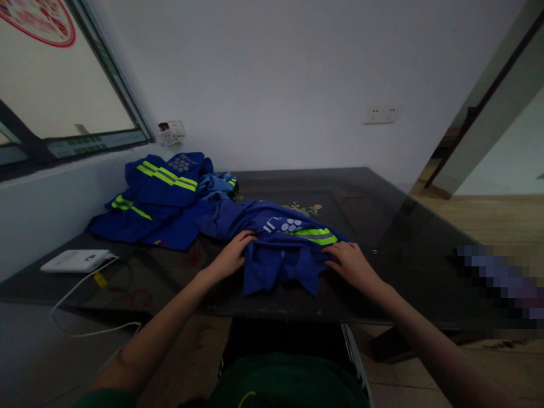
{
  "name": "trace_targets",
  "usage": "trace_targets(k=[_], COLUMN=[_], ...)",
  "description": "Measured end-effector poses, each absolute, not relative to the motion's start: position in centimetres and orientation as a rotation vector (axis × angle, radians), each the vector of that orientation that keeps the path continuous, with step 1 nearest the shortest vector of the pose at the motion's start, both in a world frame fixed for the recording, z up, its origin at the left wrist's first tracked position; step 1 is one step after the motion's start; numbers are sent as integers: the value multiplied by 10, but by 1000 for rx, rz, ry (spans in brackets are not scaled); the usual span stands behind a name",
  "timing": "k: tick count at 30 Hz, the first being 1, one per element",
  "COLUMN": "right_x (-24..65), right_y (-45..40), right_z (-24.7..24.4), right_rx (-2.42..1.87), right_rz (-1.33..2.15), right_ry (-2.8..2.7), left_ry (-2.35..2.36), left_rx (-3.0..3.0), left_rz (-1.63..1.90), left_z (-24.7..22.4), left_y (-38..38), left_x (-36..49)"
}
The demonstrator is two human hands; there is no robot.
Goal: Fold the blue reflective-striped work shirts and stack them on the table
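Observation:
A blue work jacket (272, 226) with a yellow-and-grey reflective stripe and a pale printed logo lies bunched on the dark table, two flaps of cloth spreading towards me. At its left side my left hand (236, 253) is closed on the cloth, fingertips over the fabric. My right hand (346, 260) grips the right end beside the reflective stripe, with the thumb below and the fingers above. The cloth partly hides the fingertips of both hands.
Behind to the left is a heap of blue reflective clothing (164, 187). A white power bank (76, 260) with a white cable (63, 300) sits at the table's left. The dark table (408, 272) meets the wall at the back. A pixelated object (501, 280) is at the right edge.

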State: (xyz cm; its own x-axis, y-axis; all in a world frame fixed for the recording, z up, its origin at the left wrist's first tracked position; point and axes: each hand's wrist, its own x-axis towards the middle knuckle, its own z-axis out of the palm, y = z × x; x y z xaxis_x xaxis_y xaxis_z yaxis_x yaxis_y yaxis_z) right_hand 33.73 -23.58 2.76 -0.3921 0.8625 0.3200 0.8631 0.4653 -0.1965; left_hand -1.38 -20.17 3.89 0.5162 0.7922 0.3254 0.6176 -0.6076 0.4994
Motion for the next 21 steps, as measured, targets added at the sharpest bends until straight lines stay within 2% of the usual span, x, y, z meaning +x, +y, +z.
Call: trace_targets(k=[4,8,14,21], right_x=[345,354,347,336], right_y=[-222,-214,-201,-224], right_z=[31,73,194,344], right_rx=[-1369,-1249,-1060,-915], right_rz=[200,339,116,-411], right_ry=[-2230,-1872,-1631,-1506], left_ry=[1222,1283,1071,1025], left_rx=[2272,2141,2163,2495], left_rz=[975,1226,1625,2033], left_z=[65,114,237,386], left_y=[-182,-173,-172,-191], left_x=[-12,-13,-6,-19])
